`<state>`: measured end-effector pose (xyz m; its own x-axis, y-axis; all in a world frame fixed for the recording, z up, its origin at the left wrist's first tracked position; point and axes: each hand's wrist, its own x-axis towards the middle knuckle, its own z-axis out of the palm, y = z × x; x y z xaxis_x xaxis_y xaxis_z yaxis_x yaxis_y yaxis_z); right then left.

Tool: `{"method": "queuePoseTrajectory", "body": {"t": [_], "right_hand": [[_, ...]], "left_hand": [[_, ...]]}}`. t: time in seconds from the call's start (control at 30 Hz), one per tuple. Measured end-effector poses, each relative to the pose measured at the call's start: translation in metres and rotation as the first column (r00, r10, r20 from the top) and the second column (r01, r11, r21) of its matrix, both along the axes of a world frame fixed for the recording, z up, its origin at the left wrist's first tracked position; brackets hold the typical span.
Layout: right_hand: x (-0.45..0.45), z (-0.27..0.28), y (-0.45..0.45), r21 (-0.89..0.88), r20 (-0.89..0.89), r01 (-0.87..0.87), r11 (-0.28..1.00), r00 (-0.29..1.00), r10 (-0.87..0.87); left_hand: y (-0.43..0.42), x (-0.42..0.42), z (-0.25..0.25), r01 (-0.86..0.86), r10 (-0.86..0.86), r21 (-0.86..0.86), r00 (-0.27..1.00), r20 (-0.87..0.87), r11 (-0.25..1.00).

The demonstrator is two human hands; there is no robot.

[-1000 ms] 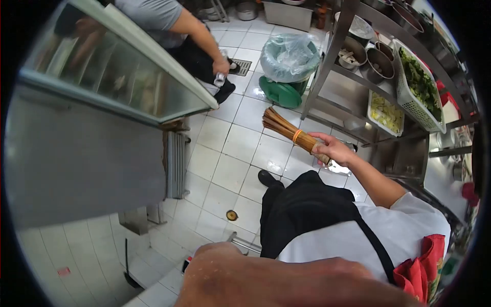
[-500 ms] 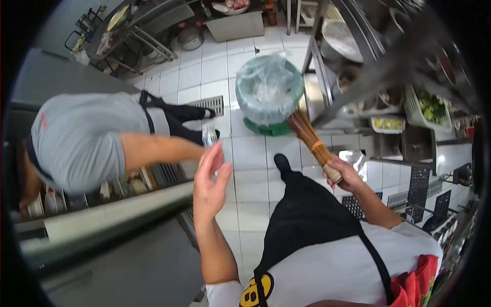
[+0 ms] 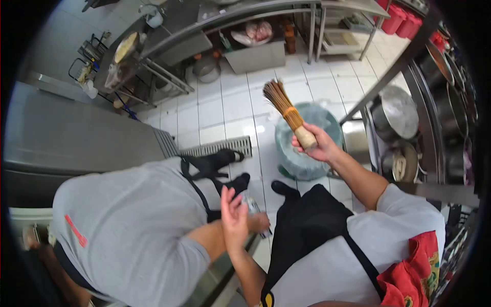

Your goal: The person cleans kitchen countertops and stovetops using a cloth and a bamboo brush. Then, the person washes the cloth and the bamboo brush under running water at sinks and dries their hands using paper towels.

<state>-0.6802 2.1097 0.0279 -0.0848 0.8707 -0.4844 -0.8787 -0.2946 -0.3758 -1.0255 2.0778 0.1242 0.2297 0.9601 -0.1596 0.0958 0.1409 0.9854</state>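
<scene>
My right hand point(image 3: 321, 145) grips the pale, bound handle of a bamboo wok brush point(image 3: 287, 108). Its splayed bristles point up and to the left, and an orange band wraps its middle. Beneath the brush and hand stands a green bin point(image 3: 331, 120) with a clear plastic liner, partly covered from view. My left hand point(image 3: 234, 219) is held up, palm showing and fingers extended, with nothing in it. Close behind it is a co-worker's hand point(image 3: 260, 222) beside a silvery packet or can point(image 3: 249, 201) that I cannot make out clearly.
A bent-over co-worker in a grey shirt point(image 3: 138, 215) is close on my left. Metal shelving with pots point(image 3: 396, 112) lines the right side. Steel tables point(image 3: 255, 15) stand at the back, over a white tub point(image 3: 258, 57). A floor drain grate point(image 3: 217, 147) lies ahead.
My right hand has lifted the brush forward, and its bristles now stand over the far side of the bin. The co-worker has come closer on the left. My view has shifted forward.
</scene>
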Motion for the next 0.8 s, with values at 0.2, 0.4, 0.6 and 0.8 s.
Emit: {"method": "queuePoseTrajectory", "body": {"t": [0.2,0.4,0.6,0.8], "right_hand": [[0.002,0.005,0.064,0.03,0.013,0.056,0.998,0.998,-0.056],[-0.018,0.005,0.14,-0.143,0.045,0.021,0.99,0.999,-0.015],[-0.072,-0.006,0.278,-0.205,0.282,-0.114,0.972,0.944,0.17],[-0.148,-0.035,0.444,-0.122,0.55,-0.423,0.898,0.724,0.415]], "left_hand": [[0.036,-0.024,-0.037,-0.106,0.085,-0.102,0.979,-0.186,0.989],[0.045,-0.05,-0.064,-0.191,0.175,-0.231,0.981,-0.089,0.954],[0.126,-0.037,-0.054,-0.202,0.198,-0.151,0.979,-0.041,0.968],[0.269,-0.026,-0.059,-0.342,0.358,-0.251,0.933,0.022,0.906]]}}
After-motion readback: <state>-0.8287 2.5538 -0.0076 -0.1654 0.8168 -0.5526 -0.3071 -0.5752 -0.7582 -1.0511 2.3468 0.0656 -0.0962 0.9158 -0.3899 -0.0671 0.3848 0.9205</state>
